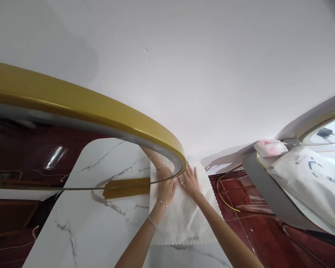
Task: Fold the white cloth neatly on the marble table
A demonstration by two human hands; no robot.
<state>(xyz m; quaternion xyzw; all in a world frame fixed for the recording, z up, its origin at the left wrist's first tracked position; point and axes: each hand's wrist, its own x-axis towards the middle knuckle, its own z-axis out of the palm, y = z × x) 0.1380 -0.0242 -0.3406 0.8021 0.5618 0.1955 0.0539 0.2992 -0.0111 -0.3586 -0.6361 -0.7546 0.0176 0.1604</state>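
Observation:
A white cloth (181,223) with a zigzag edge, perhaps a flattened non-woven bag, lies on a white marble-patterned tabletop (89,227). My left hand (166,191) rests on it with fingers extended, close to the lower rim of a gold-framed mirror (128,118). My right hand (191,181) presses flat on the cloth beside it, fingers spread, a ring on one finger. Neither hand appears to grip anything. In the mirror, a reflected forearm (155,158) with bracelets meets the left hand. A flat gold piece (128,188) sits left of the cloth, under the mirror's rim.
A white wall (212,85) rises behind the table. On the right, a grey ribbed-edge table (268,193) carries a printed white bag (315,178), a tissue pack (270,147) and another mirror (324,111). Below are dark red floor tiles (254,230) and a curved gold rod (223,199).

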